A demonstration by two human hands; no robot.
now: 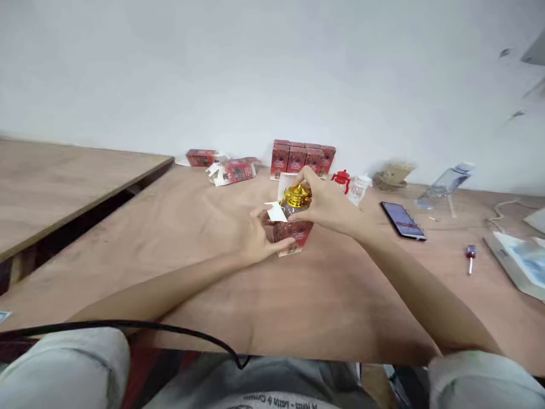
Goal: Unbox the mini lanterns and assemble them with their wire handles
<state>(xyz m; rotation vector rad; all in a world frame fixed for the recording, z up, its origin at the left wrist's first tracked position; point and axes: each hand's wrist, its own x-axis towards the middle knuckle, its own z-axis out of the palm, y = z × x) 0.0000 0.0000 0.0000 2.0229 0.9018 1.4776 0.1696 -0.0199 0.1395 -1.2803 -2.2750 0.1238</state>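
A red printed carton (293, 234) stands on the wooden table with its white top flaps raised. My left hand (259, 236) is wrapped round its left side, thumb across the front. From above, my right hand (321, 201) grips a small gold-topped lantern (298, 196) with a see-through body. The lantern is upright, its lower part inside the carton's open top. A white flap (276, 212) sticks out between the lantern and my left fingers.
Behind stand several closed red cartons (297, 159); two more cartons lie on their sides (235, 171). A red lantern (341, 178), white lantern (360, 187), phone (403, 220), plastic bottle (449, 183), red-headed tool (470, 258) and white tray (517, 264) are rightward. A gap (85, 227) splits the tabletops leftward.
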